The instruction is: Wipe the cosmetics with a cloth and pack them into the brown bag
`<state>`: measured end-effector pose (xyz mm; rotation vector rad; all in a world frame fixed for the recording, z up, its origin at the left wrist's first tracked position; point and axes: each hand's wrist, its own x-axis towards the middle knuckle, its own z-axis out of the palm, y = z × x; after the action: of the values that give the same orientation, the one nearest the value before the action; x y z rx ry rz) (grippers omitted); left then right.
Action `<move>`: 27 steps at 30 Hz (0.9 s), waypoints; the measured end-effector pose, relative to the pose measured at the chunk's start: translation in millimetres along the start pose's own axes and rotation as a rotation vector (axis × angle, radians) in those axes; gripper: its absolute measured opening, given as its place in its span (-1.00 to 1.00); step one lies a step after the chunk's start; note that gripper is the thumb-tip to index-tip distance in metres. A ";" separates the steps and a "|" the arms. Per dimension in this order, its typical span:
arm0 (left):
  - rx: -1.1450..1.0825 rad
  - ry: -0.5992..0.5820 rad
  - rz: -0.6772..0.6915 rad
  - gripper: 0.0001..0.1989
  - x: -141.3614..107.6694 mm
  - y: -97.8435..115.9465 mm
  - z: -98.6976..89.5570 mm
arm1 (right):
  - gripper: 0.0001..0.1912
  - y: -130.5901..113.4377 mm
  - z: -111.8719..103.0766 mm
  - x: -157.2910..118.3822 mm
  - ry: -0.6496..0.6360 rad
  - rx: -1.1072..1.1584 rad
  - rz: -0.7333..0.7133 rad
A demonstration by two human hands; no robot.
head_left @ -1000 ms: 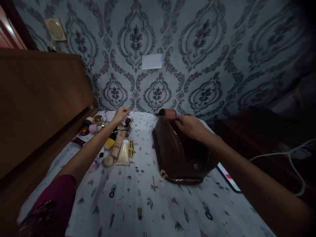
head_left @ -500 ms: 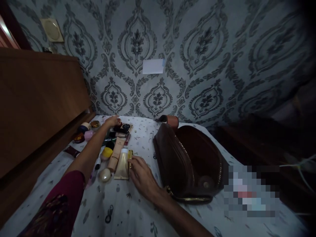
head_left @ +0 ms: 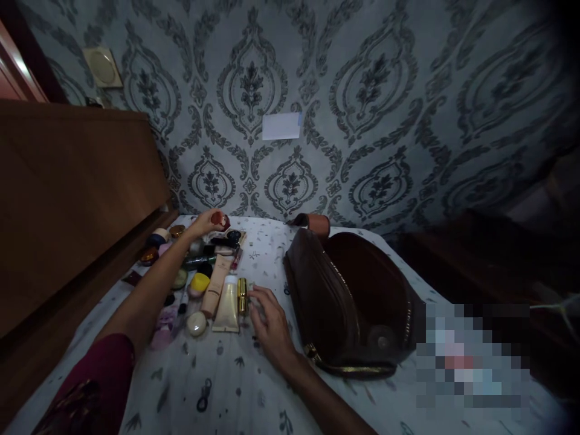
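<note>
My left hand [head_left: 206, 223] reaches to the far side of the cosmetics, its fingers closed on a small red item [head_left: 219, 220]. Just right of a gold tube [head_left: 243, 296], my right hand [head_left: 272, 320] hovers with its fingers apart and nothing held. The gold tube lies beside a cream tube [head_left: 227, 307] and a longer beige tube [head_left: 217, 284]. Near them are a yellow-lidded jar [head_left: 199, 283] and a round pale jar [head_left: 196, 324]. A dark brown bag [head_left: 317, 296] lies unzipped to the right of my right hand.
A wooden cabinet [head_left: 81, 199] borders the left side. The patterned wall [head_left: 254, 175] rises behind the white printed cloth [head_left: 244, 386]. A brown rolled item [head_left: 318, 225] sits behind the bag. At the right is a blurred-out patch.
My right hand has come off the gold tube and shifted slightly right. My left hand has risen a little, with the red item now showing at its fingers.
</note>
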<state>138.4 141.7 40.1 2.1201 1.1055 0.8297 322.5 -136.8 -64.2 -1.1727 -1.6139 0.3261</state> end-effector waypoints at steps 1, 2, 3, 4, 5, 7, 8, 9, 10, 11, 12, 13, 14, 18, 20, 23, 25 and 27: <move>-0.020 -0.021 0.034 -0.57 -5.5 8.0 -2.8 | -0.72 -0.5 -0.7 0.4 0.007 0.022 0.021; -0.033 -0.049 0.065 -0.58 -12.1 16.5 -4.8 | -0.72 -1.3 -1.5 0.7 0.015 0.044 0.043; -0.044 -0.077 0.092 -0.58 -19.9 25.3 -5.6 | -0.71 -2.2 -2.2 0.9 0.021 0.063 0.063; -0.059 -0.110 0.117 -0.58 -29.0 34.4 -5.0 | -0.72 -3.1 -2.8 1.0 0.022 0.080 0.081; -0.074 -0.151 0.139 -0.58 -39.4 43.8 -2.8 | -0.72 -4.0 -3.1 1.1 0.021 0.095 0.099; -0.111 -0.271 0.192 -0.59 -62.9 62.6 6.0 | -0.68 -5.0 -2.4 1.8 0.016 0.124 0.141; -0.123 -0.346 0.222 -0.58 -75.2 71.7 12.1 | -0.64 -5.0 -1.4 2.5 0.015 0.140 0.160; -0.122 -0.410 0.241 -0.58 -87.4 80.3 18.9 | -0.56 -4.6 0.0 3.4 0.015 0.160 0.175; -0.114 -0.453 0.253 -0.57 -98.9 88.1 25.9 | -0.46 -4.0 1.6 4.4 0.020 0.183 0.187; -0.094 -0.492 0.258 -0.56 -109.4 94.9 32.7 | -0.36 -3.3 3.1 5.3 0.030 0.205 0.197; -0.079 -0.507 0.261 -0.53 -118.7 100.8 39.0 | -0.27 -2.7 4.2 5.9 0.044 0.224 0.205; -0.065 -0.518 0.263 -0.50 -127.0 105.6 44.5 | -0.20 -2.6 4.5 6.1 0.061 0.238 0.215; -0.059 -0.527 0.268 -0.47 -134.1 109.4 49.1 | -0.17 -3.2 3.9 5.9 0.076 0.241 0.225; -0.124 -0.566 0.267 -0.44 -157.1 117.7 60.8 | -0.30 -14.2 -6.4 -0.6 0.100 0.206 0.241; -0.186 -0.528 0.222 -0.44 -168.5 118.3 64.7 | -0.37 -22.4 -12.0 -6.4 0.102 0.239 0.270; -0.354 -0.387 0.100 -0.43 -185.8 114.5 70.0 | -0.42 -30.1 -15.2 -17.0 0.093 0.392 0.391; -0.450 -0.220 0.022 -0.50 -195.7 110.3 73.9 | -0.44 -31.5 -13.9 -23.8 0.078 0.502 0.479; -0.500 0.014 -0.025 -0.62 -204.2 107.5 79.4 | -0.46 -32.0 -11.7 -28.8 0.055 0.584 0.524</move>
<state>155.9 -100.9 19.2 1.6816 0.8214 0.9911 314.5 -179.5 -53.8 -1.1040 -1.0283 1.0168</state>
